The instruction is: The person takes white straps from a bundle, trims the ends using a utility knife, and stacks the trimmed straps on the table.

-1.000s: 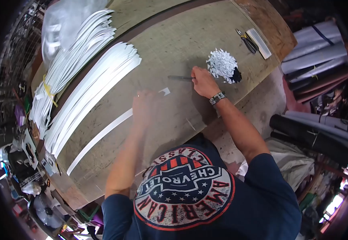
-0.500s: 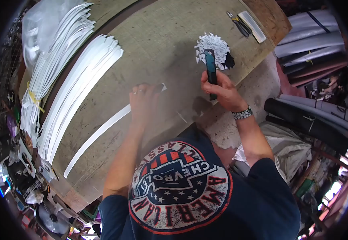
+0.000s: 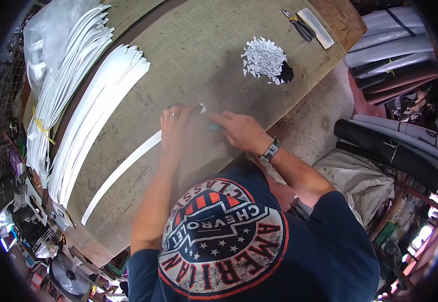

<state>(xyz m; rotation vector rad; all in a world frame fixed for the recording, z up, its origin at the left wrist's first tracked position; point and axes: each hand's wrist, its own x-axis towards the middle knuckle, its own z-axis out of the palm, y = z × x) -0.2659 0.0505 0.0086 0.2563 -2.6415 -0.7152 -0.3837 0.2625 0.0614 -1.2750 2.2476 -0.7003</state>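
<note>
My left hand presses down on one end of a long white strip, with its fingers bent over it. A small dark piece sits at the fingertips beside the strip's pointed end. In my right hand is a teal-and-black utility knife, held low just right of the strip's end. Its blade is blurred and partly hidden by the fingers. Beyond the hands lies a heap of small white triangular offcuts, with a few black ones at its right side.
A fanned stack of white strips lies left on the worktable, beside a tied bundle and clear plastic. Pliers and a pale bar rest at the far right. Rolls of material stand off the table's right edge.
My right hand has come down and left from near the offcut heap, bringing the utility knife to the strip's end. My left hand has stayed almost in place on the strip.
</note>
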